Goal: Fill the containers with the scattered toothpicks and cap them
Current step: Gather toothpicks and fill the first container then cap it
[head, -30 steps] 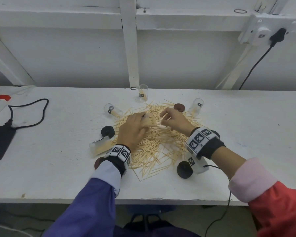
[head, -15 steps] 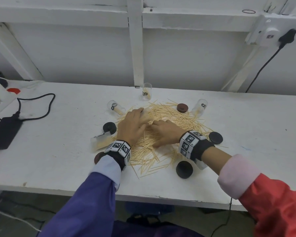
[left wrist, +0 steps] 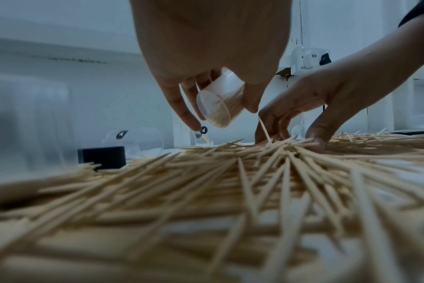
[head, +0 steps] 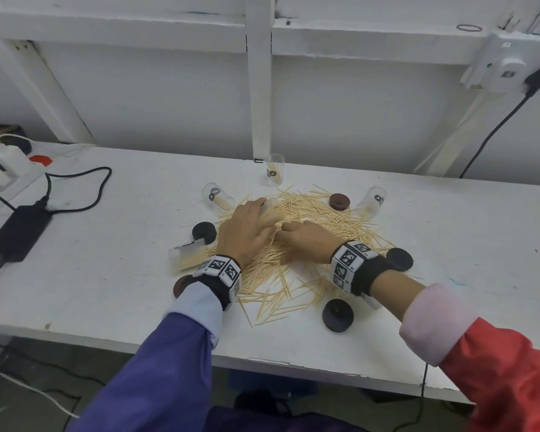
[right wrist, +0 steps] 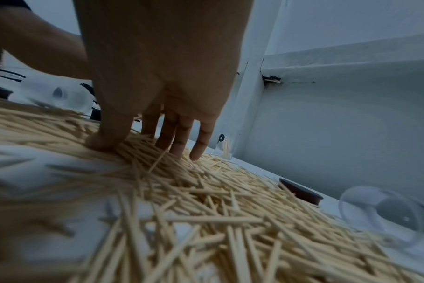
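A heap of toothpicks (head: 296, 244) covers the middle of the white tabletop (head: 106, 291). The left hand (head: 247, 232) is over the heap's 10 o'clock part, its grip closed round a clear tube (left wrist: 219, 104) that is tilted and already part full of toothpicks. The right hand (head: 306, 241) is just beside it at 3 o'clock, thumb and fingers (right wrist: 179, 137) reaching down into the toothpicks; whether they have pinched any I cannot tell.

Other clear tubes ring the heap: one upright (head: 275, 169) at 12 o'clock holding a few toothpicks, one lying (head: 218, 197) at 10 o'clock, one lying (head: 371, 202) at 2 o'clock, and a fuller one lying (head: 186, 255) at 8 o'clock. Caps lie off the tubes: a brown one (head: 339, 201) at 1 o'clock, a black one (head: 204, 232) at 9 o'clock, a black one (head: 399, 259) at 3 o'clock, a black one (head: 338, 314) at 5 o'clock, and a brown one (head: 181, 285) at 7 o'clock, partly hidden by the left wrist.

A black power brick (head: 18, 233) with its cable sits well apart at 9 o'clock.
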A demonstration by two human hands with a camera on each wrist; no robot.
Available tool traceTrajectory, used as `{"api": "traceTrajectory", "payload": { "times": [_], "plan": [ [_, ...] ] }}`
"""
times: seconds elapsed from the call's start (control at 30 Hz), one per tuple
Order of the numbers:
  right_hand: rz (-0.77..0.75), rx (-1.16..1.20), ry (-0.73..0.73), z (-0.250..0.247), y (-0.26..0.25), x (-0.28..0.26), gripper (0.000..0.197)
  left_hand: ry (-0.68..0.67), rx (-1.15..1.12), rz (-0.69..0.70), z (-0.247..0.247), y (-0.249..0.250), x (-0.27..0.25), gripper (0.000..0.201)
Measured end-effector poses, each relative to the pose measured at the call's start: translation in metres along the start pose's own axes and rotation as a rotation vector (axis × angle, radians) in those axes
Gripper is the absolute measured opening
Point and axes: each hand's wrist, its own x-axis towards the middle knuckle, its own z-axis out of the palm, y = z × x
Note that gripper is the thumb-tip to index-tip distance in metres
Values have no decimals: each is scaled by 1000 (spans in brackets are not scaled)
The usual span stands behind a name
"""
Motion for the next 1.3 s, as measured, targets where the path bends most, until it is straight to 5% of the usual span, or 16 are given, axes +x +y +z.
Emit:
{"api": "traceTrajectory", "payload": {
  "times": [0.27,0.77,1.3],
  "plan": [
    [22,-142,-64,-7,-3,0,26,-1,-15,6,1,-1,-1,59],
    [106,-232,-57,-3,11,-10,31,-8,7,18,0,-2,0,59],
    [115,16,55,-25,36,-26,15,-31,5,-26,-1,-3,1,57]
  ]
}}
